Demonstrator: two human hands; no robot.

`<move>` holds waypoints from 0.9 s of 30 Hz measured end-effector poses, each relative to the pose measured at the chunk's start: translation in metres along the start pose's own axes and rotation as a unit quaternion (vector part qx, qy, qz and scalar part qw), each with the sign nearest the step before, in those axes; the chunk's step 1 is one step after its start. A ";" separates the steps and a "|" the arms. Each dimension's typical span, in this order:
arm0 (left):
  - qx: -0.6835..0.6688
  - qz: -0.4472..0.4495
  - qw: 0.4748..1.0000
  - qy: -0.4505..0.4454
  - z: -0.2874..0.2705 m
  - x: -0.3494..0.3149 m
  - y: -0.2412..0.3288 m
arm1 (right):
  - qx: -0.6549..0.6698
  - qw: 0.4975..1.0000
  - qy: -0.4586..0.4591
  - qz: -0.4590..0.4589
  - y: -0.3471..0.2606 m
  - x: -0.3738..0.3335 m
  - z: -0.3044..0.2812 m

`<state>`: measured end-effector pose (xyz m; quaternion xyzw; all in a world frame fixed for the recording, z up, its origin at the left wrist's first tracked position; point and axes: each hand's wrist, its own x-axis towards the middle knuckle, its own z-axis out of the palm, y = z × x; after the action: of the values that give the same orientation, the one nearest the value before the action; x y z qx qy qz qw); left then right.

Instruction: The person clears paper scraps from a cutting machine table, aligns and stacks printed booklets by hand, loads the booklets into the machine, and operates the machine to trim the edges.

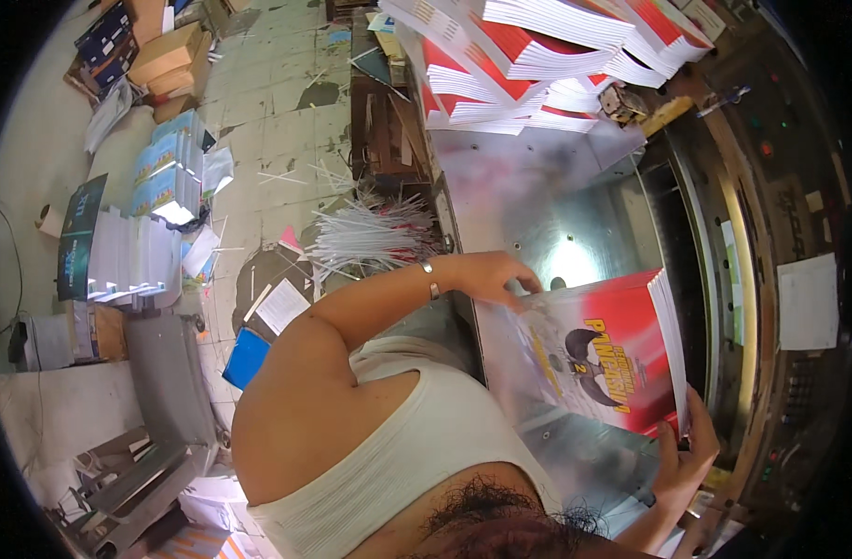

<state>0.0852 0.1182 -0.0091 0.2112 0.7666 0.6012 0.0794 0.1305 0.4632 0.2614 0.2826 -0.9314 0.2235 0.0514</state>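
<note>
A stack of red and white softcover books lies on the shiny metal bed of a machine in front of me. Its cover carries a dark winged figure and yellow lettering. My left hand has its fingers curved around the stack's far left corner, and a metal bracelet circles that wrist. At the near right corner, my right hand grips the stack, with the thumb and fingers on either side of the edge. Some fingertips of both hands are hidden by the books.
More red and white booklets are piled at the bed's far end. A heap of thin paper strips lies left of the machine. Book stacks and cardboard boxes stand farther left. A lit metal rail bounds the bed on the right.
</note>
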 end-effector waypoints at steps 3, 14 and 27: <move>0.060 0.032 0.998 -0.014 0.001 -0.002 -0.010 | 0.021 0.999 -0.007 0.030 0.002 0.000 0.000; 0.106 0.111 0.988 0.020 0.006 0.001 -0.030 | 0.052 0.998 -0.001 0.029 -0.009 -0.004 0.004; -0.028 0.165 0.985 0.046 -0.038 0.062 0.084 | 0.290 0.910 0.262 0.142 0.107 -0.135 0.036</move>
<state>0.0348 0.1262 0.0893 0.3047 0.7073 0.6359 -0.0498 0.1853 0.5942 0.1580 0.0813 -0.8090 0.5546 0.1769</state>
